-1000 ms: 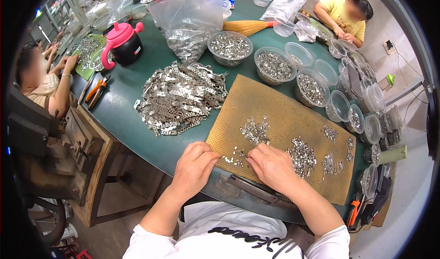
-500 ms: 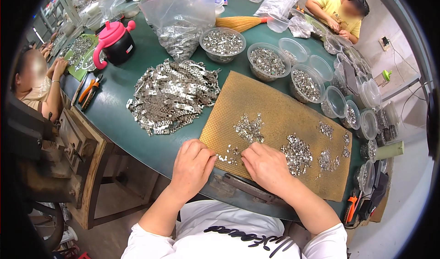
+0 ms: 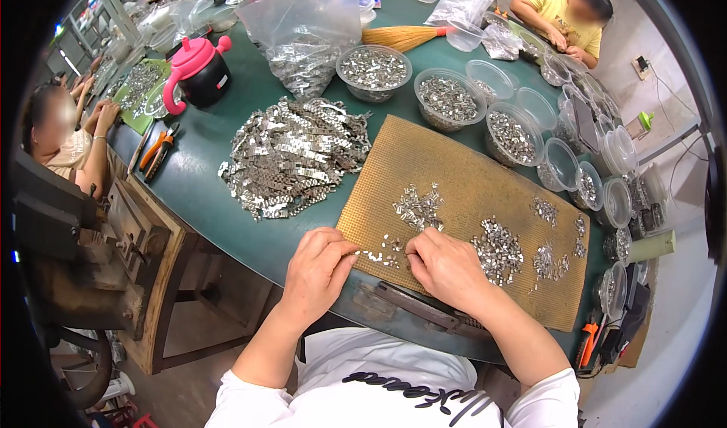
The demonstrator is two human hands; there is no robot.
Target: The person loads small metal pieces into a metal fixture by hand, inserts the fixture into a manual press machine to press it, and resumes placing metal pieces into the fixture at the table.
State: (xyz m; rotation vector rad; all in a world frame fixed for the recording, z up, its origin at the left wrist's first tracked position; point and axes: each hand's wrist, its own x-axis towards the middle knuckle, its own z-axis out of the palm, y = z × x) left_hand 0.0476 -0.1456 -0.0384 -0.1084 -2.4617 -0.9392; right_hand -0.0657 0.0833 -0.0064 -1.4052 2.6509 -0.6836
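My left hand [image 3: 318, 269] rests at the near left corner of a tan textured mat [image 3: 371, 193], thumb and forefinger pinched on what looks like a small shiny metal piece. My right hand [image 3: 448, 270] is over the mat's near edge, its fingertips drawn together low to the surface; whatever they grip is hidden. Between the hands lie several loose bright metal bits [image 3: 379, 259]. Just beyond my right fingers is a pile of narrow metal pieces [image 3: 419, 207], and to that hand's right a denser pile of small metal parts [image 3: 498, 250].
A big heap of metal strips [image 3: 295, 159] sits left of the mat. Tubs of parts [image 3: 448, 98], a plastic bag [image 3: 303, 42], a straw brush [image 3: 401, 39] and a black-pink jug [image 3: 203, 76] stand behind. Pliers [image 3: 161, 151] lie far left. Two co-workers sit across and left.
The whole view has shifted slightly to the right. My right hand has moved a little with it, and both hands keep nearly the same pinched pose over the mat.
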